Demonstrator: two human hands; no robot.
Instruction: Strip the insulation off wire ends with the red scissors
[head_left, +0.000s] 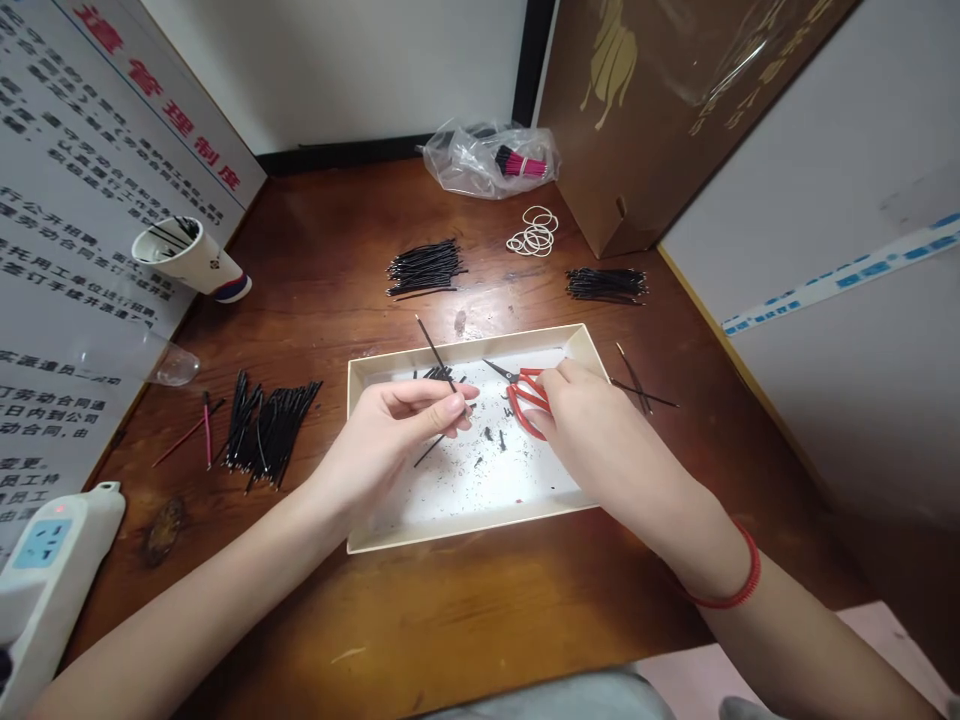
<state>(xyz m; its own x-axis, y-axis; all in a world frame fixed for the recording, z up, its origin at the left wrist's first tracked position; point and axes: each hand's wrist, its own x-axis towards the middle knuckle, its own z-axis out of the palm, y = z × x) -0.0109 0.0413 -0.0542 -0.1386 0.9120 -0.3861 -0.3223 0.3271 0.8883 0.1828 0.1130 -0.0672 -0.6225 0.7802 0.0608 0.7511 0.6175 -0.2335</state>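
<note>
Between the thumb and fingers of my left hand (409, 415) is a thin black wire (434, 348), its upper end pointing up and to the left. My right hand (581, 410) grips a pair of red-handled scissors (517, 385), with the dark blades pointing left toward the wire but apart from it. Both hands are over a shallow white box (480, 508). Short black wire pieces (442, 375) and small dark scraps (489, 434) lie inside it. Part of the scissor handles is hidden by my right fingers.
Bundles of black wires lie at left (270, 425), back middle (426, 268) and right (606, 285). Rubber bands (534, 232) and a plastic bag (465, 165) are at the back. A tilted paper cup (195, 260), clear cup (176, 362) and power strip (56, 565) stand left; a brown carton (645, 110) back right.
</note>
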